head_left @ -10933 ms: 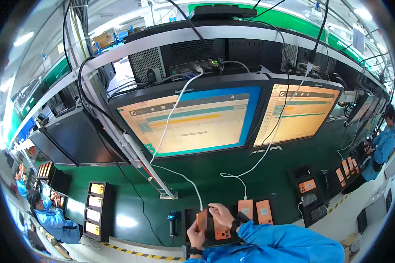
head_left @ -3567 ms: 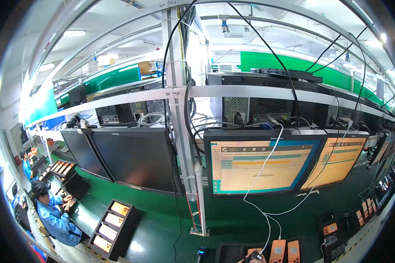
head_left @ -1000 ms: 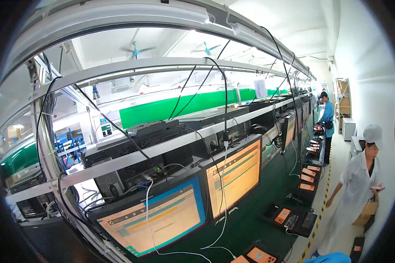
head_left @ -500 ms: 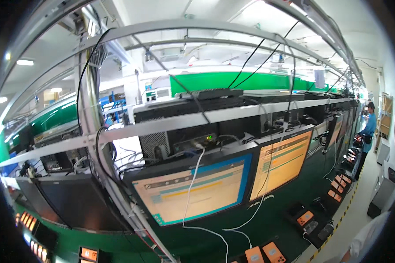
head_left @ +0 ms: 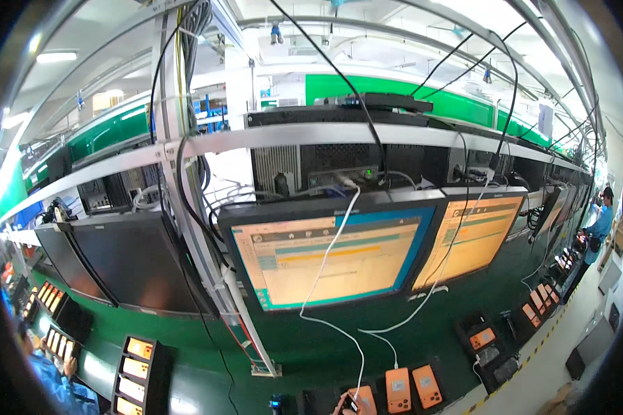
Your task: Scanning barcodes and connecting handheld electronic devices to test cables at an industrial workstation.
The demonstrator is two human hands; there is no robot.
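At the lower edge, a few fingers of my left hand [head_left: 343, 403] show beside an orange phone [head_left: 365, 400]. They are closed around a small dark thing at the phone's left side, which I cannot make out. A white cable [head_left: 361, 353] runs down from the monitor to this spot. Just right of it lie two more orange phones, one upright phone [head_left: 398, 391] with a white cable plugged into its top edge and a tilted phone [head_left: 427, 387]. My right hand is not in view.
Lit monitors [head_left: 332, 259] hang over the green bench [head_left: 311, 328], beside a metal post [head_left: 218, 266]. Dark monitors [head_left: 142, 263] stand left. Black trays of phones [head_left: 137, 370] line the bench. Co-workers in blue [head_left: 55, 380] are far left and right. A blurred shape sits at lower right.
My view has turned and dropped, so the bench and phones sit higher in the picture. My left fingers have come into view at the lower edge. A pale sleeve at lower right has gone.
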